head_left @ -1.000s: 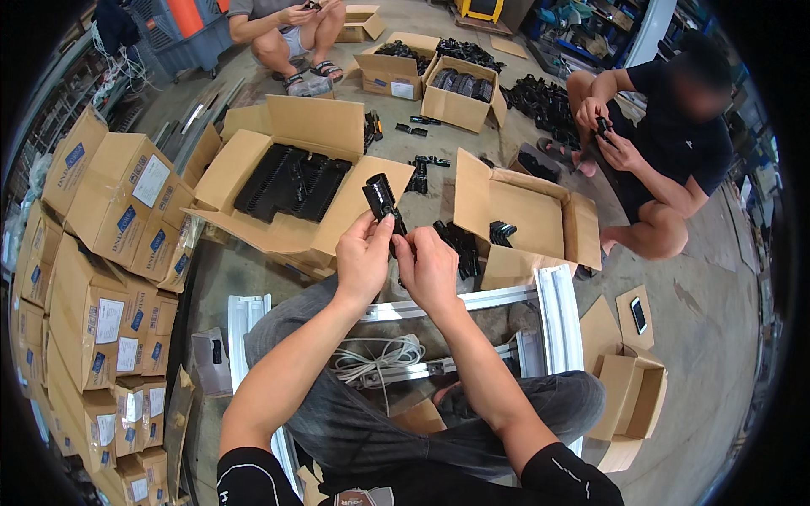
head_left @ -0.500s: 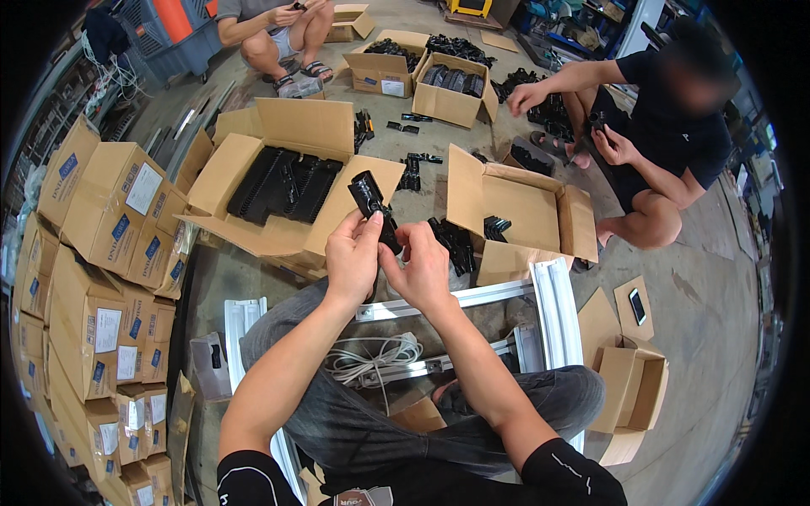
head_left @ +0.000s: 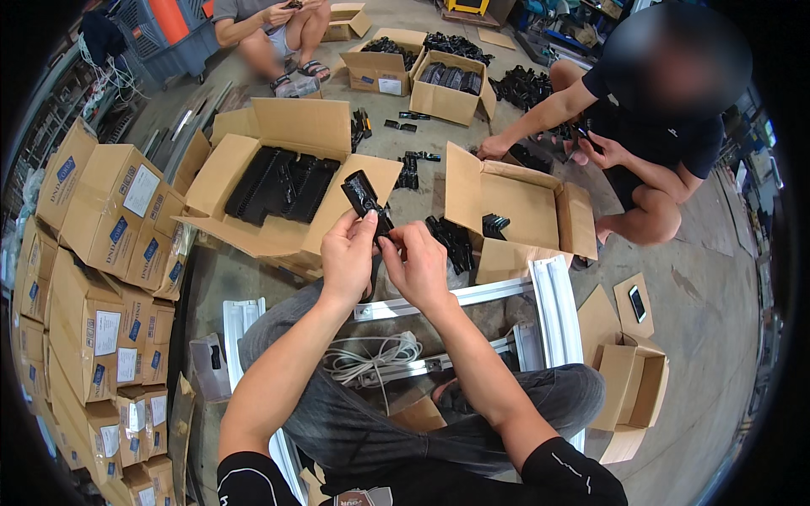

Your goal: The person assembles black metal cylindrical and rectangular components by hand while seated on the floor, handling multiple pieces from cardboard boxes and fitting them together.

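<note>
A glossy black plastic part (head_left: 360,191), shaped like a short curved clamp, is held up in front of me. My left hand (head_left: 348,257) grips its lower end, thumb pressed on the near face. Thumb and fingers of my right hand (head_left: 417,260) are closed on the same part's lower right side, which is mostly hidden. Just beyond my left hand stands an opened cardboard box (head_left: 198,202) with rows of black parts (head_left: 283,187). Beyond my right hand, loose black parts (head_left: 451,243) lie beside another opened box (head_left: 519,202) with a few parts inside.
Stacked cartons (head_left: 110,223) rise at the left. A white metal frame (head_left: 553,312) and a coiled cable (head_left: 371,358) lie around my legs. One co-worker (head_left: 666,152) crouches at the right, another (head_left: 270,29) squats at the far left. A phone (head_left: 637,304) rests on cardboard.
Both my hands stay on the black part, barely shifted. At the right, the co-worker leans forward and lowers an arm behind the opened box.
</note>
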